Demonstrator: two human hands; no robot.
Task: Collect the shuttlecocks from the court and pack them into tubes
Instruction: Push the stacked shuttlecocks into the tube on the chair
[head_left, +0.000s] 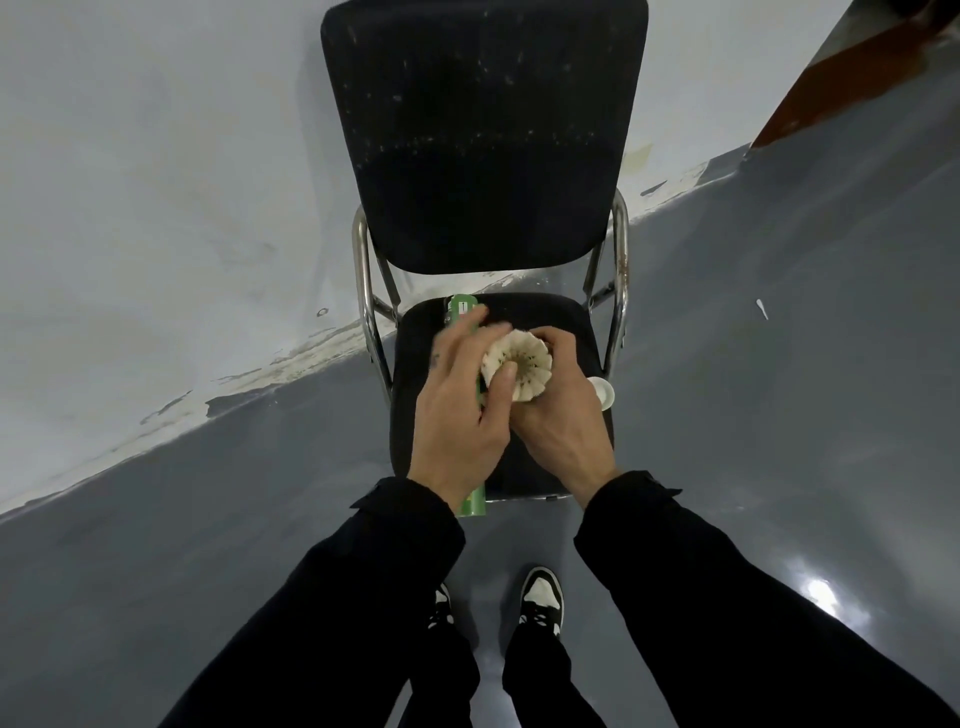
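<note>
Already gathered, at least in part: shuttlecocks (519, 366) nested into a short stack, feather skirts open toward the camera, held above the seat of a black chair (550, 322). Right hand (558, 415) cupped under and around the stack from the right, grip curled on the feathers. Left hand (460, 410) over the left side, thumb laid on the near rim of the top skirt, fingers stretched across toward a green tube (464, 312); hard to say whether that grip closes on the tube or only steadies the stack. Tube lying lengthwise along the left of the seat, far end showing past the fingers, near end poking out below the left wrist over the seat's front edge. White cap (602, 392), probably the tube's lid, resting on the seat's right edge, just beside the right hand.

Judged from this: collecting mostly done, packing not yet. Stack outside the tube, lid off. Left to do: line the stack up with the tube mouth, slide it in, cap it. One stray white feather (762, 309) on the grey floor (779, 389) to the right; no loose shuttlecocks visible there.
</note>
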